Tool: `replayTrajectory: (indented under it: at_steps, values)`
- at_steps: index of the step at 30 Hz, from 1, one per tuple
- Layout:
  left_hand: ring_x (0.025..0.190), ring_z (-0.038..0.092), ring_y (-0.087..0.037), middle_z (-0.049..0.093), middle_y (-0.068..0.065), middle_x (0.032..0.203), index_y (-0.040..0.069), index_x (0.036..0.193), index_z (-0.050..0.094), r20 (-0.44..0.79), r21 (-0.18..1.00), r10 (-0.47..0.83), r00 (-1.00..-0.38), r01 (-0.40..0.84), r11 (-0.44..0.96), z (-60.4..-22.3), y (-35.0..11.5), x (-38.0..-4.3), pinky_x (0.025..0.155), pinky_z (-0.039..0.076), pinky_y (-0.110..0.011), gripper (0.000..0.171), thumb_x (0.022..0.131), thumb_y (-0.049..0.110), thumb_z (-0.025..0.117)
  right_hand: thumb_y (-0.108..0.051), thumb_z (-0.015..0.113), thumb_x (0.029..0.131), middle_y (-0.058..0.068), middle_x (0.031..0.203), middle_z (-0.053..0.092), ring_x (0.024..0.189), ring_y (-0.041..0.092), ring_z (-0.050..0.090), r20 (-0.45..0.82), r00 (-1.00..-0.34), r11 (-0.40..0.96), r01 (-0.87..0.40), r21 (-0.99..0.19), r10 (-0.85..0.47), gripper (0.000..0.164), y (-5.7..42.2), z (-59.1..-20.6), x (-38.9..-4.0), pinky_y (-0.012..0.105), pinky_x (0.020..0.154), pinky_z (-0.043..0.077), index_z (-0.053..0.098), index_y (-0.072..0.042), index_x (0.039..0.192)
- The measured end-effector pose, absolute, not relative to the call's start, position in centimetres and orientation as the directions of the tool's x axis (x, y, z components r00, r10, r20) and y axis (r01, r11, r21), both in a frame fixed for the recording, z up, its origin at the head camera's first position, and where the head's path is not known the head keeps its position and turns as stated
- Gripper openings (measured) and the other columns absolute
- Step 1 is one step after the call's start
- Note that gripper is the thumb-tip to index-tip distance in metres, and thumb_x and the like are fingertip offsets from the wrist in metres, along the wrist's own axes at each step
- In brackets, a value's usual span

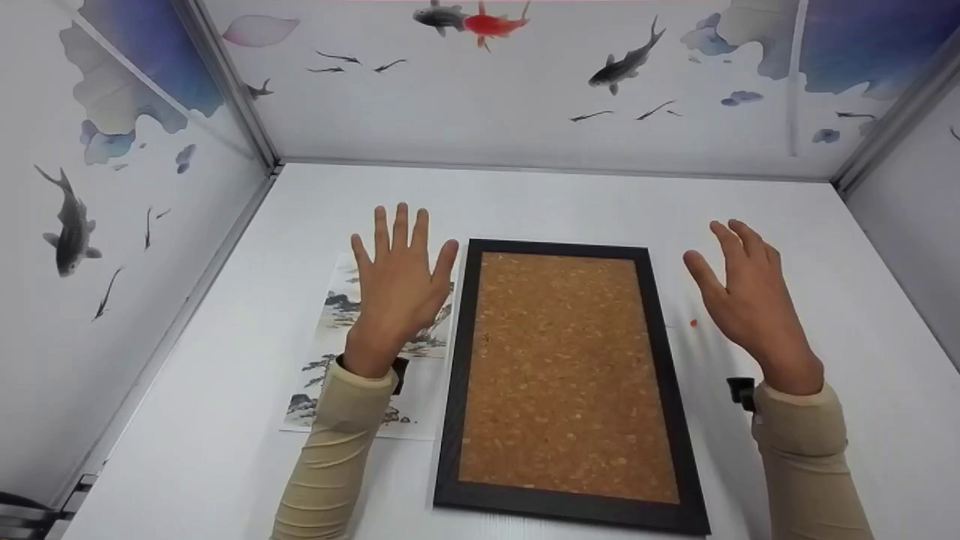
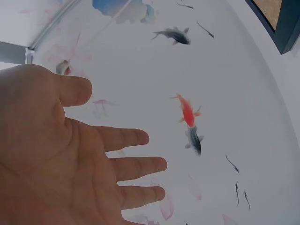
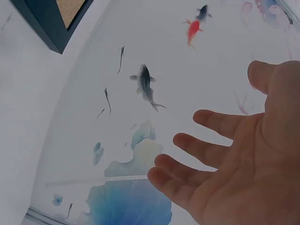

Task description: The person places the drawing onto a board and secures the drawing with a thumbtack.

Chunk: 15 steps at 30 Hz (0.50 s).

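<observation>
My left hand is raised over a sheet printed with an ink landscape, fingers spread and straight, holding nothing. The hand and sleeve hide part of that sheet. To its right lies a dark-framed cork board, long side pointing away from me. Beyond the board's right edge hovers my right hand, its fingers extended and its thumb apart, with nothing in it. Both wrist views show bare palms, the left palm and the right palm, with a corner of the black frame beyond.
A small red bit lies on the white table between the board and the right hand. White panels with painted fish and lotus leaves enclose the table: a back panel, a left panel and a right panel.
</observation>
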<state>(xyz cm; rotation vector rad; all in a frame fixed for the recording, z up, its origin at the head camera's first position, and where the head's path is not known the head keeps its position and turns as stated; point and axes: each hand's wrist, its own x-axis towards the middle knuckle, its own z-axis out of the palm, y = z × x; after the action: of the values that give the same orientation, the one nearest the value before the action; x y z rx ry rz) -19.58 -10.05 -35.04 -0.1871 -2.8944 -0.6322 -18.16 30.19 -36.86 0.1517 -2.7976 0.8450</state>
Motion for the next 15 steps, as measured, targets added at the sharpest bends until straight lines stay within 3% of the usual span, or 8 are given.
replayTrajectory:
  at_steps: [15]
  values:
    - [0.156, 0.01, -0.044, 0.021, -0.027, 0.166, -0.005, 0.16, 0.021, 0.122, 0.54, -0.034, -0.992, 0.038, 0.841, -34.9, -15.2, -21.2, 0.124, 0.009, -0.061, 0.076, 0.109, 0.05, 0.034, -0.045, 0.047, 0.108, 0.036, 0.152, 0.035, 0.136, 0.06, 0.032, 0.217, -0.976, 0.848, -0.119, -0.517, -0.006, 0.066, 31.2, -38.0, -19.0, 0.072, 0.107, 0.028, 0.046, 0.011, 0.145]
